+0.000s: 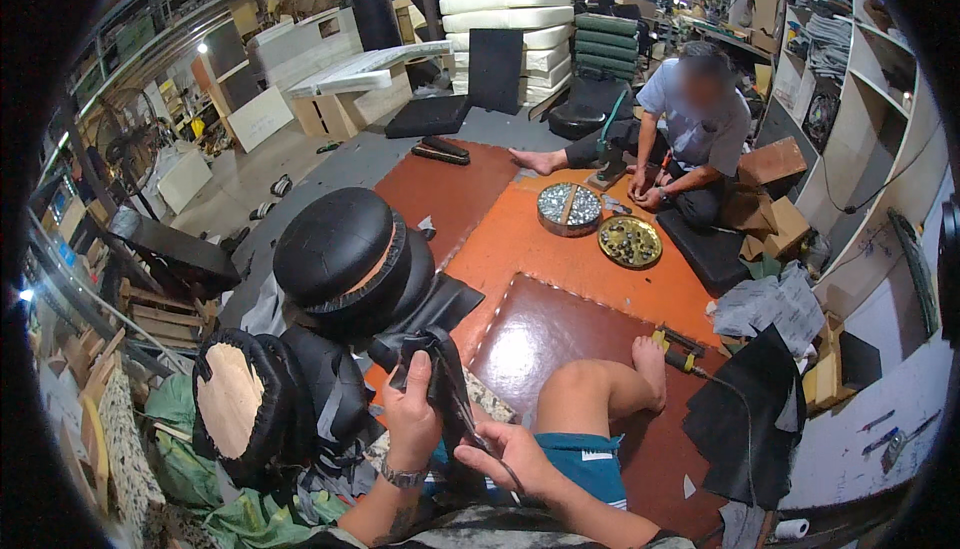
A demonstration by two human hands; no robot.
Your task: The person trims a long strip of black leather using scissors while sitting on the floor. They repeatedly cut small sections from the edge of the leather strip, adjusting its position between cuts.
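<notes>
In front of my lap, my left hand (412, 427) is wrapped round a folded piece of black upholstery material (447, 389) and holds it up. My right hand (512, 457) pinches the lower right edge of the same piece. A thin dark strip hangs by the right fingers; whether it belongs to the piece I cannot tell. To the left of my hands are stacked round black cushions (335, 247), the upper one with gathered edging. Nearer me, another black cushion (228, 397) rests on its side, its bare wooden base showing inside the gathered black cover.
A co-worker (695, 129) sits at the far right, handling something small. Nearby stand a round tin of small metal pieces (569, 209) and a gold tray (630, 241). A corded yellow-and-black tool (678, 351) lies by my foot. Black sheet material (745, 429) lies right.
</notes>
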